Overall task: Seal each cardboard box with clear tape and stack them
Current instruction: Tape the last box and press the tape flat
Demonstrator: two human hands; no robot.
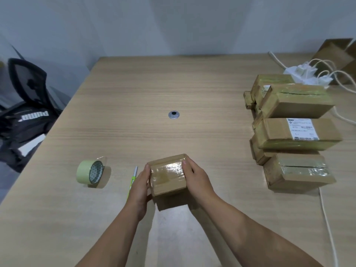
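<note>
A small cardboard box (pixel 167 176) with shiny clear tape over its top is held a little above the table (pixel 134 89), casting a shadow beneath. My left hand (pixel 139 186) grips its left side and my right hand (pixel 194 175) grips its right side, fingers curled over the top edge. A roll of clear tape (pixel 90 172) stands on edge to the left. A green-handled cutter (pixel 133 180) lies just left of my left hand, partly hidden by it. Several taped cardboard boxes (pixel 292 132) sit piled at the right.
A metal cable grommet (pixel 174 114) sits mid-table. A white power strip with plugs and cords (pixel 306 73) lies at the back right, one cord (pixel 327 218) trailing along the right edge. An open carton (pixel 337 54) is at the far right corner. A chair with a black bag (pixel 25 116) stands at left.
</note>
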